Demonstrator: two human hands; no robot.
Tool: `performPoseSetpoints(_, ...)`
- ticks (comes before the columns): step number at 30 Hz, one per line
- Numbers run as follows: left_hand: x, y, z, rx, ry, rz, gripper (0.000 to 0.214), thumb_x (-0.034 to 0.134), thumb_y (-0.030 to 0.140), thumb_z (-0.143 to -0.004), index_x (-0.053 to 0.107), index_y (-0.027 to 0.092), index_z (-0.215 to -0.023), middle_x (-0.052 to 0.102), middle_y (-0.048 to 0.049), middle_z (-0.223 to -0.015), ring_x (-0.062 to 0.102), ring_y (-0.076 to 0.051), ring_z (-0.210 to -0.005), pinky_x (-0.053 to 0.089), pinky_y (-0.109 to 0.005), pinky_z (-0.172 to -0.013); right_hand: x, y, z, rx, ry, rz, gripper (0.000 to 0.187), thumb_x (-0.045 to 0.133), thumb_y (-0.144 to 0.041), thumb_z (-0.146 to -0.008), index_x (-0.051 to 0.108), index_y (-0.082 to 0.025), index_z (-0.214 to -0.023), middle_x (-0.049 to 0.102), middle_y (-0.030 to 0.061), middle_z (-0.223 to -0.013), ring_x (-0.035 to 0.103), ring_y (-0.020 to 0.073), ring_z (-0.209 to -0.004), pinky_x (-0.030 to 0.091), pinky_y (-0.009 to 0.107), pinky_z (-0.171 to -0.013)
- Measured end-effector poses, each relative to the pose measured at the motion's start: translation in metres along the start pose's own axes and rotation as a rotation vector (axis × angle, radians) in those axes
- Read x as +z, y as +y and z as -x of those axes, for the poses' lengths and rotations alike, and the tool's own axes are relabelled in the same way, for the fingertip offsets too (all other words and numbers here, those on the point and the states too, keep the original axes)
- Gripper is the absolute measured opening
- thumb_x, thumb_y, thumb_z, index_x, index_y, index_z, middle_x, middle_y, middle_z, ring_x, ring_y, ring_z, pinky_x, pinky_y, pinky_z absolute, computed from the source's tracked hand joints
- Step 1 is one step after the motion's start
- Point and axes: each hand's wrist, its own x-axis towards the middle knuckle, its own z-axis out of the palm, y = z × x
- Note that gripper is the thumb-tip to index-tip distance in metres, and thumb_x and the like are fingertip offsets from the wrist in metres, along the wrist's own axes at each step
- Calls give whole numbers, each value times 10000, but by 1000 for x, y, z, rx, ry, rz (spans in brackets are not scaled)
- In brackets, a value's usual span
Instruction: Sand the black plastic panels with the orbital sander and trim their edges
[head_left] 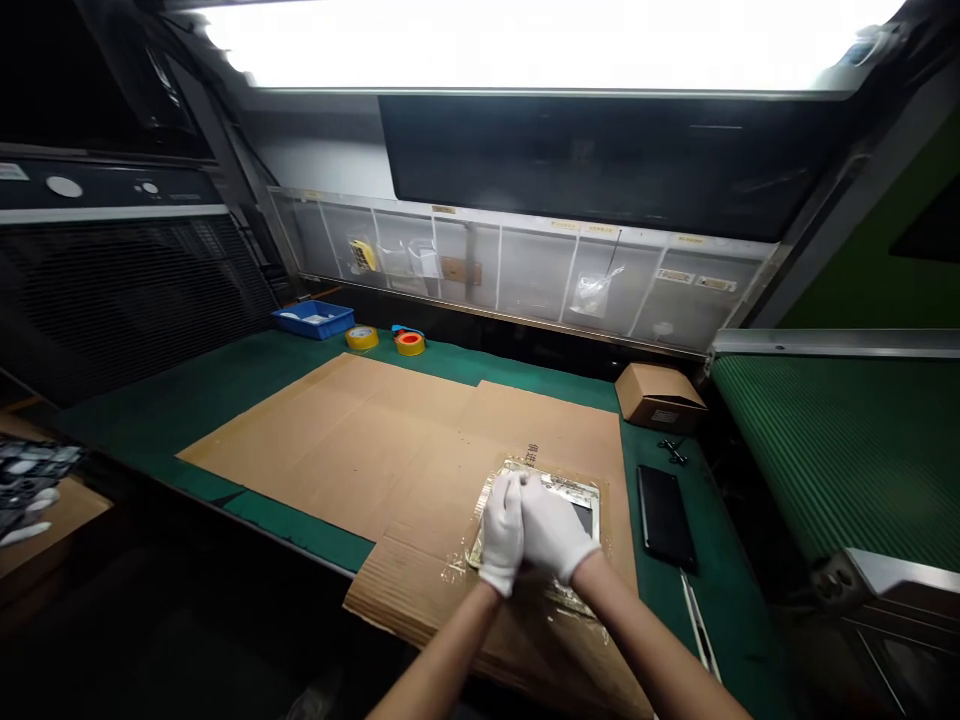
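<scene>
Right now, my left hand (pixel 501 532) and right hand (pixel 553 527), both in white gloves, are pressed together, narrow and closed against each other, fingers overlapping. They sit over a flat rectangular item wrapped in clear plastic (pixel 577 492), and I can't tell whether they're gripping it or only lying on it. A dark panel shows through the wrapping just past my right hand. The item lies near the front edge of a flattened cardboard sheet (pixel 420 450), which is spread across a green surface (pixel 187 410).

Just right of the sheet sits a black slab (pixel 665 517), with small black pieces (pixel 673 451) beyond it and a small cardboard box (pixel 660 397) farther back. Along the back are a blue plastic tray (pixel 313 319), a yellow tape roll (pixel 361 338) and an orange tape roll (pixel 410 343). A green ribbed conveyor belt (pixel 840 450) runs along my right.
</scene>
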Motion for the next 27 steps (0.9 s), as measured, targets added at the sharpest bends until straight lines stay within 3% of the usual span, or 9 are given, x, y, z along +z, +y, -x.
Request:
performPoseSetpoints(2, 7, 2, 26, 70, -12, -10, 298, 410, 344, -996, 698, 284, -1047, 741, -61, -1097, 665, -285, -1097, 513, -470, -1033, 12, 11, 20, -10, 34, -31, 473, 563, -198, -901, 575, -137, -1370, 642, 163, -1261, 671, 248, -1075, 542, 291, -836)
performPoseSetpoints(4, 23, 8, 28, 106, -71, -36, 308, 397, 327, -1004, 696, 262, -1038, 734, -87, -1081, 673, -284, -1053, 524, -456, -997, 16, 32, 27, 50, 45, -59, 522, 563, -224, -885, 549, -133, -1399, 639, 176, -1274, 690, 256, -1021, 534, 299, -807)
performPoseSetpoints(8, 78, 25, -20, 115, -246, -107, 277, 430, 231, -978, 672, 210, -844, 724, -113, -926, 685, -271, -930, 532, -426, -929, -3, 87, 7, 362, 39, -85, 473, 605, -277, -869, 578, -110, -1311, 699, 181, -1136, 713, 275, -941, 493, 320, -807)
performPoseSetpoints(12, 117, 31, -49, 101, -338, -143, 300, 425, 156, -979, 613, 214, -752, 718, -119, -872, 680, -237, -864, 527, -378, -883, -19, 122, -6, 406, 31, -34, 390, 633, -314, -872, 618, -129, -1215, 696, 187, -1127, 707, 304, -1002, 450, 320, -796)
performPoseSetpoints(15, 109, 28, -17, 101, -328, -156, 290, 440, 171, -994, 596, 222, -756, 699, -107, -886, 657, -231, -897, 501, -375, -910, -4, 115, 21, 419, 46, -24, 348, 620, -292, -868, 600, -147, -1184, 705, 161, -1091, 713, 297, -953, 440, 307, -735)
performPoseSetpoints(19, 68, 30, 49, 149, -217, -122, 263, 413, 200, -1010, 617, 210, -844, 675, -83, -875, 630, -225, -869, 500, -381, -898, 27, 77, 75, 363, 78, -75, 348, 527, -205, -901, 539, -155, -1245, 721, 113, -967, 715, 255, -806, 430, 304, -660)
performPoseSetpoints(21, 57, 29, 59, 193, -173, -74, 263, 398, 221, -1012, 631, 204, -893, 679, -77, -887, 634, -220, -869, 508, -373, -888, 33, 67, 83, 321, 98, -82, 357, 486, -200, -927, 531, -158, -1279, 719, 123, -1021, 715, 243, -815, 441, 304, -671)
performPoseSetpoints(23, 63, 29, 44, 188, -215, -82, 267, 394, 229, -1006, 638, 197, -904, 691, -93, -921, 638, -232, -907, 502, -382, -914, 28, 73, 70, 342, 113, -87, 371, 507, -226, -929, 536, -155, -1292, 714, 137, -1075, 715, 239, -857, 453, 298, -704)
performPoseSetpoints(27, 109, 34, -28, 38, -438, -184, 274, 416, 216, -977, 633, 190, -811, 715, -147, -955, 650, -264, -941, 484, -399, -944, -7, 117, 14, 406, 49, -61, 416, 641, -282, -858, 608, -130, -1244, 715, 158, -1093, 702, 257, -942, 456, 293, -771)
